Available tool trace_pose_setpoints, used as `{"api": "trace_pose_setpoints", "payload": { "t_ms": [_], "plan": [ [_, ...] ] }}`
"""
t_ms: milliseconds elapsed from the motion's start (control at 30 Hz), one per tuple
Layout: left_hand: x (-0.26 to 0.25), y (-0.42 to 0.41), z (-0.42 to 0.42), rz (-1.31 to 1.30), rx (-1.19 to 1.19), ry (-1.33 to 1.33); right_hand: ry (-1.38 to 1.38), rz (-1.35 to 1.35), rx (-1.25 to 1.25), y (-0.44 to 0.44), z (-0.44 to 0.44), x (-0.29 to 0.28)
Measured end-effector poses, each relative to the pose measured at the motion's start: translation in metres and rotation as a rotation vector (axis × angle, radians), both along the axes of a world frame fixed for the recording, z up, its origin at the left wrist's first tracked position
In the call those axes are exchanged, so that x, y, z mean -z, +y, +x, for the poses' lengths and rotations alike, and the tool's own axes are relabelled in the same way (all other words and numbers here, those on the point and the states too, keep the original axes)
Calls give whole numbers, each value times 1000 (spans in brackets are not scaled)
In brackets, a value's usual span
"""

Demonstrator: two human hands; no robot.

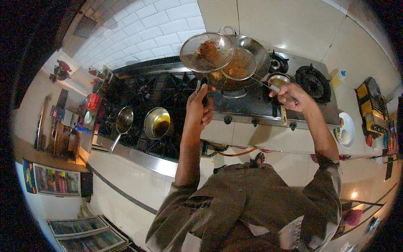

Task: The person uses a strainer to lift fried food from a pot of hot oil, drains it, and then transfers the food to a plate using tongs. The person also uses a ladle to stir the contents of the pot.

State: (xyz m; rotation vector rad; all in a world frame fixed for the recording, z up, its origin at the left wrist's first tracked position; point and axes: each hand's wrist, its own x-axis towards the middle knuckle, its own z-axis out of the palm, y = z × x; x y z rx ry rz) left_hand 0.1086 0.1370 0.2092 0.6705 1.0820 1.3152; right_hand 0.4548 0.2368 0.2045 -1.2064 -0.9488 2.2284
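Observation:
My left hand (pixel 201 105) grips the dark handle of a large wire-mesh strainer (pixel 190 60), raised over the stove. Brown fried food (pixel 209 52) lies in its mesh. My right hand (pixel 291 96) is closed around the metal handle of a smaller mesh skimmer (pixel 242 64), which also carries brown bits. The large strainer's rim overlaps the skimmer's left edge. Below both is a wide metal wok (pixel 259 47) with a loop handle at the back; its contents are mostly hidden. Just behind my right hand sits a small metal pan (pixel 278 78) with a pale handle hanging toward me.
A black multi-burner range (pixel 151 89) stretches left, bearing a pot of yellow oil with dark residue (pixel 157 123) and a saucepan (pixel 124 120). To the right are a bare burner (pixel 313 83) and a white plate with food (pixel 346 130). Control knobs (pixel 255 122) line the stove's front.

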Motion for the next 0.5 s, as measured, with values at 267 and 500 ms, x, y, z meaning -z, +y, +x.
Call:
{"api": "trace_pose_setpoints", "payload": {
  "t_ms": [267,500],
  "plan": [
    [8,0,-1,-41,72,34,-170,299,98,-7,-13,-26],
    [18,23,15,-34,191,25,-910,1455,244,18,-25,8]
  ]
}}
